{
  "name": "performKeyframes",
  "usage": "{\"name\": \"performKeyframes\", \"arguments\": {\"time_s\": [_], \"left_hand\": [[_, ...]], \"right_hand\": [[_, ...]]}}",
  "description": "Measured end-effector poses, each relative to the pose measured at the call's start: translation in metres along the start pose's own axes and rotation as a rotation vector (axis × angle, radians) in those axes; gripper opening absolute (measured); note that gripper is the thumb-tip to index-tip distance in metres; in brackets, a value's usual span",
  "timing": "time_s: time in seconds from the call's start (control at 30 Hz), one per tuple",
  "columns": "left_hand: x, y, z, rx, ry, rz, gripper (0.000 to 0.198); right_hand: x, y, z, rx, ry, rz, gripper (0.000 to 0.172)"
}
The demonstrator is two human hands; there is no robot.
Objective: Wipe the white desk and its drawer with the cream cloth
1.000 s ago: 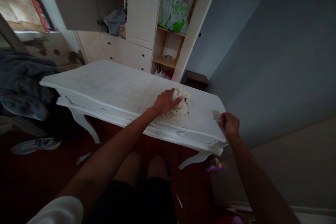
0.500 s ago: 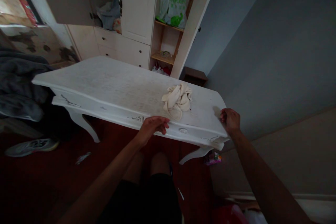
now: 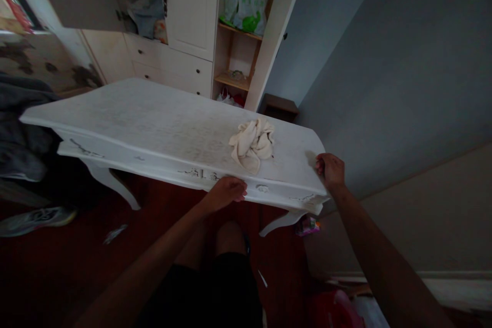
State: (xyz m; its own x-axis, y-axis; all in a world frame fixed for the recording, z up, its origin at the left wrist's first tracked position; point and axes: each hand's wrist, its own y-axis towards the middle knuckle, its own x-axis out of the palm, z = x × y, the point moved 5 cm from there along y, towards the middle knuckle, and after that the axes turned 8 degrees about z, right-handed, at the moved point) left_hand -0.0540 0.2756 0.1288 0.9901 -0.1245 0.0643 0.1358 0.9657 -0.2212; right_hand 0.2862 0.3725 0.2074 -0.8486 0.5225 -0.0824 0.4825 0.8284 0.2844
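Note:
A crumpled cream cloth (image 3: 252, 144) lies on the right half of a white table (image 3: 154, 113) with carved trim and curved legs. Grey smudges mark the tabletop left of the cloth. My left hand (image 3: 227, 190) hovers by the table's front edge, just below the cloth, fingers curled together with nothing visible in them. At the table's right end, my right hand (image 3: 331, 169) is closed in a pinch above the corner. Whatever its fingertips hold, if anything, is hidden. Neither hand touches the cloth.
Behind the table stands a white wardrobe (image 3: 192, 7) with open doors and plastic bags (image 3: 251, 2) on a shelf. Dark clothing (image 3: 23, 123) is heaped at left, above a shoe (image 3: 38, 219) on the red floor. A grey wall (image 3: 403, 72) rises at right.
The view has shifted slightly, so the table and cloth sit further left. My left hand has dropped a little below the table edge, its fingers curled tighter. The right hand stays at the corner.

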Motion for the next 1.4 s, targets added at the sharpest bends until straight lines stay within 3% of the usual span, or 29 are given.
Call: {"name": "performKeyframes", "arguments": {"time_s": [0.17, 0.27, 0.4, 0.53, 0.87, 1.0, 1.2, 1.4], "left_hand": [[-0.005, -0.002, 0.001, 0.075, 0.054, 0.010, 0.024], [0.003, -0.002, -0.007, -0.025, -0.037, 0.040, 0.029], [0.024, 0.001, -0.024, -0.255, -0.189, -0.028, 0.037], [0.040, 0.007, -0.037, -0.410, -0.305, -0.048, 0.034], [0.075, 0.023, -0.042, -0.510, -0.440, -0.098, 0.031], [0.080, 0.025, -0.042, -0.490, -0.402, -0.049, 0.029], [0.072, 0.012, -0.041, -0.491, -0.357, 0.000, 0.026], [0.075, -0.024, -0.051, -0.470, -0.459, 0.052, 0.023]], "right_hand": [[0.001, -0.002, -0.001, -0.001, -0.013, -0.024, 0.014], [0.003, -0.004, -0.004, -0.048, -0.071, -0.048, 0.015], [0.006, -0.007, -0.007, -0.114, -0.213, -0.079, 0.017], [0.010, -0.009, -0.012, -0.225, -0.387, -0.117, 0.020], [0.022, -0.021, -0.015, -0.547, -0.861, -0.199, 0.029], [0.023, -0.021, -0.015, -0.584, -0.927, -0.197, 0.031], [0.022, -0.018, -0.015, -0.559, -0.889, -0.208, 0.031], [0.023, -0.017, -0.014, -0.561, -0.904, -0.201, 0.031]]}}
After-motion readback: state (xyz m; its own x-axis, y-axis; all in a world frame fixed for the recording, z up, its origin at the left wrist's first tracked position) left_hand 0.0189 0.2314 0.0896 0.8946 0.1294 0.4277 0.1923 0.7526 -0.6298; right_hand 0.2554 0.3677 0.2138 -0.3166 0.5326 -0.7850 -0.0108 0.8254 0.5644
